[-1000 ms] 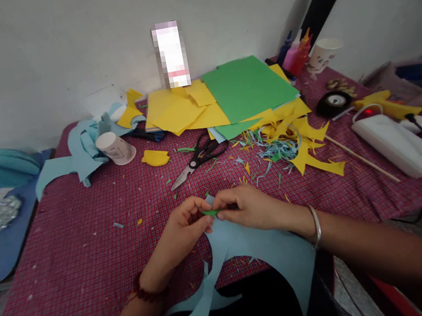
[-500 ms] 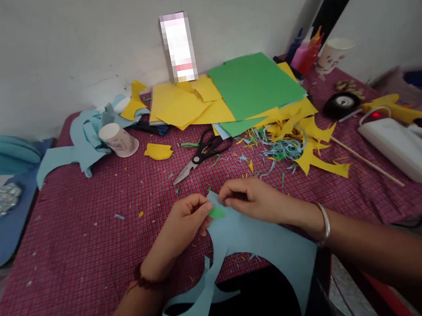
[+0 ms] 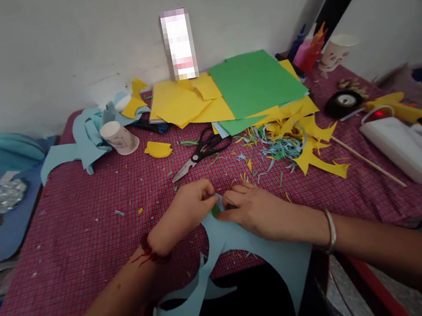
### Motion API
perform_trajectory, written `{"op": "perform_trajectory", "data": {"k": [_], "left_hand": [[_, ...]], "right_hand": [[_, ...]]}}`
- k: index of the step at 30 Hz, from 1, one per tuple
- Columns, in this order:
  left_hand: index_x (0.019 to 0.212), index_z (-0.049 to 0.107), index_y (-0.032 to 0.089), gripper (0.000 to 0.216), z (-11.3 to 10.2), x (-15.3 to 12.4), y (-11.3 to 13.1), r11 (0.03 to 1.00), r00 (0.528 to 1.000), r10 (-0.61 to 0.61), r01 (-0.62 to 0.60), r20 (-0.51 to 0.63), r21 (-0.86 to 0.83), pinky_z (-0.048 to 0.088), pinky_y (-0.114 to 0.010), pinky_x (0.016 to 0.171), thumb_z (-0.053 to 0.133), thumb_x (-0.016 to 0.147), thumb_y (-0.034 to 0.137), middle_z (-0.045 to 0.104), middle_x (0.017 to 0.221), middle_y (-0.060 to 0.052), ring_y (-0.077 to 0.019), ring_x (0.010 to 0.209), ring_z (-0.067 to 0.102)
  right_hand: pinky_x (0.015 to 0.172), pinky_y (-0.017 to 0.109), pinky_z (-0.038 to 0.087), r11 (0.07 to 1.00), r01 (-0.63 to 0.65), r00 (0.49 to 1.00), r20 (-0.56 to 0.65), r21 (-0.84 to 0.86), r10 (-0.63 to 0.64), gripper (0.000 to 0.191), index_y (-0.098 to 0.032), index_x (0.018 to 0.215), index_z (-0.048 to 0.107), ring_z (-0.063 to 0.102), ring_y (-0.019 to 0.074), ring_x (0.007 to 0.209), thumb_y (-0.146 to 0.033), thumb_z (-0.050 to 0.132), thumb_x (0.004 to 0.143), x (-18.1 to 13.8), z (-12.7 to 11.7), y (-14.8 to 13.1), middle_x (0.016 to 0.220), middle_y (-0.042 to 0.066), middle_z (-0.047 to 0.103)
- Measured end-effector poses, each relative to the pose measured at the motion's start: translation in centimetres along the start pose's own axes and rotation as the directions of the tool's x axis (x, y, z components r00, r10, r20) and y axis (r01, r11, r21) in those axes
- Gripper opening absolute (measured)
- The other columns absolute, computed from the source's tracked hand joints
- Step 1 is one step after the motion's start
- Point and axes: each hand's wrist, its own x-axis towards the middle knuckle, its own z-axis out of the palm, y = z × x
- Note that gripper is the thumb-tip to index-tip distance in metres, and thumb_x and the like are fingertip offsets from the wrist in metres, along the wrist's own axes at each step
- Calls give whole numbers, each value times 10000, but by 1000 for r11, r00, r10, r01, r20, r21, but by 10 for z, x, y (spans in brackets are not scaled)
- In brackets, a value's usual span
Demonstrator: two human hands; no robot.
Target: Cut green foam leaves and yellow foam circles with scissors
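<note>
Both the left hand [image 3: 194, 203] and the right hand [image 3: 259, 212] are half-curled at a little green paper bit [image 3: 215, 210], which sits between them over the far end of a cut-up light blue sheet [image 3: 229, 237]. It's partly hidden, so honestly can't tell if either one's really pinching it. Black-handled scissors [image 3: 195, 157] lie just beyond, open, on the checked cloth [image 3: 99, 243].
</note>
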Motion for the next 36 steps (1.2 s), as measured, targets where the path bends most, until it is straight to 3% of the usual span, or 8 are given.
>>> {"op": "perform_trajectory", "data": {"k": [4, 6, 10, 17, 23, 26, 30, 36], "left_hand": [[845, 580, 199, 67, -11, -19, 1, 997, 944, 48, -23, -325, 79, 406, -266, 614, 513, 850, 200, 608, 763, 2, -143, 674, 547], [815, 583, 198, 97, -14, -28, -2, 993, 955, 80, -50, -284, 111, 409, -264, 627, 502, 868, 188, 602, 751, 3, -140, 679, 549], [832, 603, 204, 102, -9, -33, -8, 982, 988, 148, -141, -50, 127, 427, -286, 684, 521, 849, 145, 607, 791, -12, -165, 760, 566], [960, 602, 219, 232, -9, -17, -6, 939, 948, 227, -274, 223, 210, 430, -339, 785, 558, 774, 88, 525, 915, -28, -200, 873, 532], [727, 573, 203, 138, -10, -14, -10, 969, 957, 228, -240, 180, 50, 399, -280, 682, 541, 733, 69, 498, 817, 0, -157, 766, 506], [677, 540, 190, 97, -13, -15, -10, 980, 987, 76, -47, 140, -196, 368, -245, 577, 541, 743, 118, 499, 694, 25, -124, 634, 475], [720, 539, 184, 31, -19, -17, -8, 876, 974, -105, 185, 199, -445, 294, -209, 464, 556, 746, 178, 456, 570, 71, -81, 486, 388], [747, 584, 172, 44, -21, -20, -6, 795, 989, -89, 142, 119, -590, 278, -188, 456, 615, 721, 188, 496, 575, 65, -64, 485, 381]], "right_hand": [[781, 380, 349, 1000, -13, 1000, -9, -2, 13, 279, -270, 1188, 606, 464, 236, 875, -230, 505, 931, -2, 1, -3, 964, 81, 573], [790, 386, 350, 1000, -13, 1000, -21, 8, 14, 281, -268, 1191, 605, 461, 236, 881, -229, 499, 933, -3, 2, -3, 972, 82, 572], [791, 380, 369, 997, -12, 999, -51, 75, 16, 280, -262, 1169, 612, 474, 228, 875, -200, 509, 917, -4, 1, -1, 963, 80, 579], [829, 332, 429, 908, -120, 975, -123, 402, 184, 249, -148, 949, 588, 545, 187, 890, -12, 432, 811, -2, -3, 5, 909, 73, 618], [810, 329, 429, 901, -122, 974, -124, 416, 189, 234, -174, 911, 573, 546, 183, 863, -22, 433, 800, 0, 3, 8, 867, 48, 601], [818, 323, 429, 881, -138, 970, -117, 452, 212, 227, -175, 942, 588, 562, 178, 873, -44, 440, 831, 2, -5, 7, 892, 51, 624], [740, 281, 445, 777, -233, 935, -84, 585, 343, 160, -172, 993, 601, 593, 155, 812, -156, 499, 871, 13, -23, 3, 911, 48, 657], [542, 217, 360, 592, -288, 918, 41, 752, 394, 47, -169, 792, 611, 498, 110, 603, -187, 570, 778, 45, -24, 0, 671, -22, 572]]}}
